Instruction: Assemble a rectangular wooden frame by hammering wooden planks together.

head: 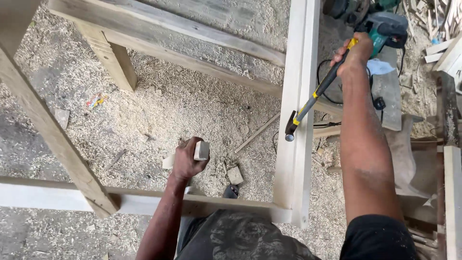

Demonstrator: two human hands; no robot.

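My right hand [357, 50] grips the black and yellow handle of a hammer [308, 106] at the upper right. The hammer's head hangs low, just left of a pale upright wooden rail [299, 72] of a frame. My left hand [187, 161] is lower, near the middle, closed around a small pale wooden block [201, 150] above the sawdust floor. A horizontal rail [48, 196] of the same frame runs across below my left hand and meets the upright rail at a corner [288, 212].
Sawdust and shavings [192, 106] cover the floor, with small offcuts [235, 175] scattered about. A slanted beam [48, 135] crosses at the left and a wooden bench leg [113, 58] stands at the top. A power tool [385, 29] with black cable lies at top right beside stacked boards [452, 192].
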